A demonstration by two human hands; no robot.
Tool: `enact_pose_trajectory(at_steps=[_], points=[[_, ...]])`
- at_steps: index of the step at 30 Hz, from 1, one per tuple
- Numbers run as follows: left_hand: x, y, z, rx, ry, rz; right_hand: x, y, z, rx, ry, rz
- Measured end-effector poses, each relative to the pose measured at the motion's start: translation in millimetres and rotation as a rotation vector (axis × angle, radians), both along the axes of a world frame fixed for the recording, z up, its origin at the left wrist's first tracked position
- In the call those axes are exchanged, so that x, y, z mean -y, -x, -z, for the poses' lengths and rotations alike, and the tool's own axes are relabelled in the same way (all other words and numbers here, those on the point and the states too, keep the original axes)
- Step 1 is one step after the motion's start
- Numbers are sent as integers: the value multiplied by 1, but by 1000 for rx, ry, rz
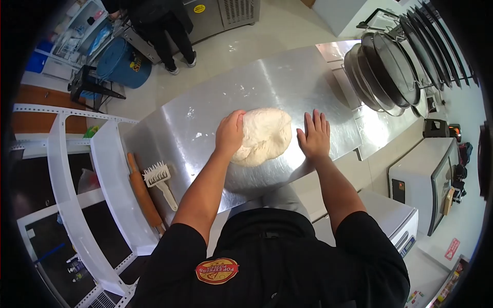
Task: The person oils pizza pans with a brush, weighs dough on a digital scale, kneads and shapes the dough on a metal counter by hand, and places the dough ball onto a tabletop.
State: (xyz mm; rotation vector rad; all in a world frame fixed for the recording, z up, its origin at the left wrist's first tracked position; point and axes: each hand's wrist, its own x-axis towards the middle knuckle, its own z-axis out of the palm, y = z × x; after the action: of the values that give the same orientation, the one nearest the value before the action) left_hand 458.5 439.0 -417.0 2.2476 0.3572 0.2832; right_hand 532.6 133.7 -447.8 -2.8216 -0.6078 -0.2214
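Observation:
A large pale lump of dough [266, 134] rests on the steel table [205, 97] in front of me. My left hand [229, 132] lies against the dough's left side, its fingers curved over the edge and pressed together. To the right of the dough, my right hand [315, 134] is flat on the steel with its fingers stretched out and apart, touching nothing but the table. A fold shows in the dough's lower part.
At the table's left lie a wooden rolling pin [143, 192] and a spiked dough docker [160, 180], beside a white shelf rack [110, 174]. Round pans [382, 66] stand on a rack at the right. Beyond the table are a blue bin [123, 64] and another person [164, 31].

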Motion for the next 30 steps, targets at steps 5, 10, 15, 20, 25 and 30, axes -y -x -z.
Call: enact_pose_trajectory(at_steps=[5,10,15,20,25,30], points=[[0,11,5,-37,41,16,7,19,7,9,-22,17],[0,23,6,-66,77,43,14,34,4,-17,-16,39],[-35,29,4,-196,417,122,-7,34,7,-47,-75,52],[-10,25,1,31,638,-12,-70,46,24,-89,-300,134],[80,55,25,447,1236,-641,-145,-31,-29,-471,-737,4],[73,58,6,284,1188,-469,-145,-33,-97,-1061,-744,-467]])
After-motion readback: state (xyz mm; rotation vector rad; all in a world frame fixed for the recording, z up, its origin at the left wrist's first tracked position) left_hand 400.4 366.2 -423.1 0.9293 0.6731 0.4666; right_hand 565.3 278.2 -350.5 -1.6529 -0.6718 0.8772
